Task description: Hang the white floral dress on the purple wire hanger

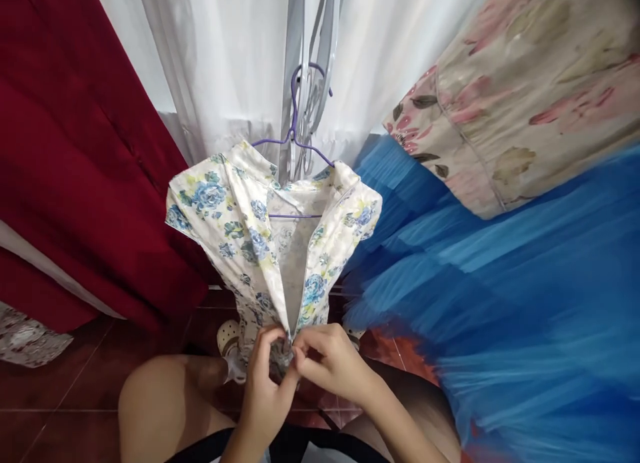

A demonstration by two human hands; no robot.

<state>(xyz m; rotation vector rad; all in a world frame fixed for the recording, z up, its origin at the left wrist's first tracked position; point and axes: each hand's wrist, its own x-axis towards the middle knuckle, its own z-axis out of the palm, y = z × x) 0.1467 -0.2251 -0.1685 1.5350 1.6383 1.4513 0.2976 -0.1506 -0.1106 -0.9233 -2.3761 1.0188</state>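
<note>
A white floral dress (250,243) with blue roses and green leaves hangs on a thin purple hanger (294,113). Its long zipper opening (303,276) gapes from the collar down to a narrow point. At that lower point my left hand (265,386) pinches the fabric edge, fingers curled. Close beside it, the thumb and forefinger of my right hand (333,363) press together at the zipper's bottom end. The zipper pull itself is too small to make out between my fingertips. Below my hands, the rest of the dress is mostly hidden.
A dark red cloth (90,150) hangs at the left. Blue tulle (525,303) and a beige floral garment (500,110) fill the right side. Behind the hanger are a grey metal rack (325,50) and white curtains (220,56). A beige clog (229,333) rests on the red tiled floor (55,383).
</note>
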